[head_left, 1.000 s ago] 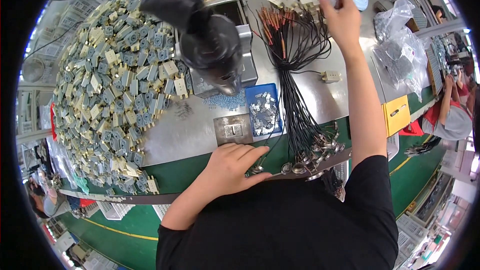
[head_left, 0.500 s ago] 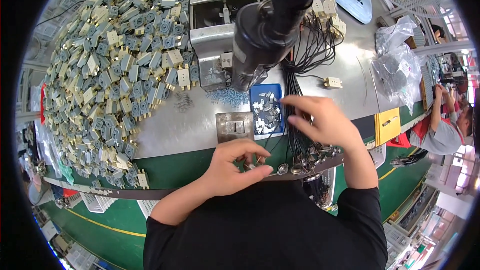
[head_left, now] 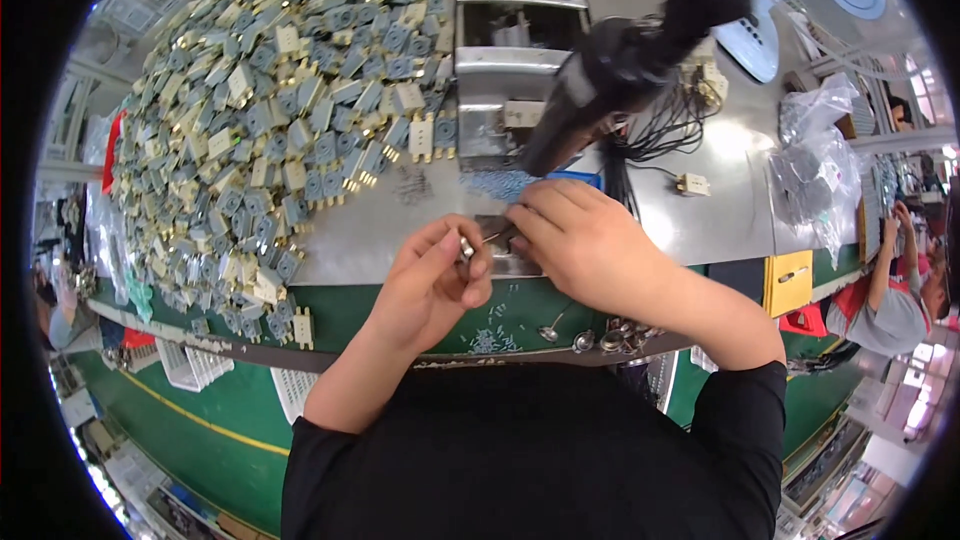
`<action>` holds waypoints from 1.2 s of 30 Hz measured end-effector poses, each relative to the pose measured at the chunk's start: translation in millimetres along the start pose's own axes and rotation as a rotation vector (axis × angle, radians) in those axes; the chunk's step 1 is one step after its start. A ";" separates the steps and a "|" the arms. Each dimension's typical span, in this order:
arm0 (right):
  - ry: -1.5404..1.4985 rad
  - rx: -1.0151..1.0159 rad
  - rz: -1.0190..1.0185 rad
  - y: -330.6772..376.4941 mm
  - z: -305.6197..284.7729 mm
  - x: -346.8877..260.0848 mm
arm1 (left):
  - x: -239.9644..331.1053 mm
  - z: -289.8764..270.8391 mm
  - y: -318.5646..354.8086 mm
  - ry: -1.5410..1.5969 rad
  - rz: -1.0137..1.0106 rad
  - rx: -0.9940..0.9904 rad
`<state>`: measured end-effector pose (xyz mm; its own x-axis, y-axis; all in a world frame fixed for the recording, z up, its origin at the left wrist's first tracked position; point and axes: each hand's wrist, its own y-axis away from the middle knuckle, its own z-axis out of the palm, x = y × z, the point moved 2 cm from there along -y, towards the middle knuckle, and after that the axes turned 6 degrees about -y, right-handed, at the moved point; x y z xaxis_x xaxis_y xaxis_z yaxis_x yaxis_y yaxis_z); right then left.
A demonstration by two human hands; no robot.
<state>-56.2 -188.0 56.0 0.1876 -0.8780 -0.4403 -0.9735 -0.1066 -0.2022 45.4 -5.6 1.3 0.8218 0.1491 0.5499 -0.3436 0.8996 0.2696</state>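
Observation:
My left hand (head_left: pixel 436 275) is closed, palm up, with a small shiny metal part (head_left: pixel 466 248) pinched between thumb and fingers. My right hand (head_left: pixel 590 245) lies just right of it, fingers bent together over the metal plate (head_left: pixel 488 224). What its fingertips grip is hidden; a thin wire-like piece (head_left: pixel 495 236) shows between the two hands. Behind my right hand the blue tray (head_left: pixel 594 181) is mostly covered. Small bluish screws (head_left: pixel 497 184) lie in a patch beyond my fingers. Above them leans a black cylindrical powered tool (head_left: pixel 590 85).
A large heap of grey and cream plug-like blocks (head_left: pixel 290 130) fills the left. A silver machine (head_left: pixel 520 60) stands at the back. Black cables (head_left: pixel 665 130) run at right, round metal parts (head_left: pixel 583 342) by the front edge. More screws (head_left: pixel 490 342) lie there. A yellow pad (head_left: pixel 788 283) sits right.
My right hand has moved left from beside the cables to near my left hand. My left hand has risen away from the front edge and turned palm up. The view has shifted.

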 end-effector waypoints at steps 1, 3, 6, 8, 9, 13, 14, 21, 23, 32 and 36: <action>-0.193 0.006 -0.045 -3.9 2.3 2.8 | 0.4 -2.3 0.2 0.020 0.014 -0.027; -0.454 -0.097 0.045 -9.2 4.0 13.0 | 4.2 -9.3 -2.1 -0.028 -0.042 -0.014; -0.691 -0.127 0.075 -12.3 12.7 25.1 | 4.9 -20.6 -10.9 -0.028 -0.126 -0.036; -0.695 -0.142 0.118 -11.5 14.5 28.0 | 4.3 -27.1 -16.1 0.016 -0.147 -0.060; -0.689 -0.154 0.165 -11.8 15.9 29.9 | 4.6 -30.1 -19.3 -0.014 -0.133 -0.069; -0.701 -0.075 0.194 -10.8 11.3 20.1 | 11.7 -32.8 -20.1 -0.298 -0.032 -0.155; -0.704 -0.072 0.198 -10.9 9.3 20.2 | 13.8 -29.9 -19.4 -0.298 -0.038 -0.155; -0.490 0.142 0.023 -3.8 -5.3 22.5 | 19.1 -13.5 -25.7 -0.665 -0.047 -0.107; -0.669 0.129 0.104 -2.3 -9.4 28.0 | 13.8 -5.1 -26.0 -0.676 -0.008 -0.133; -0.984 0.157 0.263 6.0 -17.4 31.7 | 10.8 10.7 -32.7 -0.455 0.056 -0.258; -0.836 0.153 0.212 2.2 -23.7 25.8 | 18.8 21.8 -32.0 -0.461 0.041 -0.240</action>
<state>-56.6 -221.9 64.9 0.0974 -0.2356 -0.9669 -0.9818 0.1367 -0.1322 62.0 -40.5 20.2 0.5056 0.0386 0.8619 -0.2133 0.9736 0.0816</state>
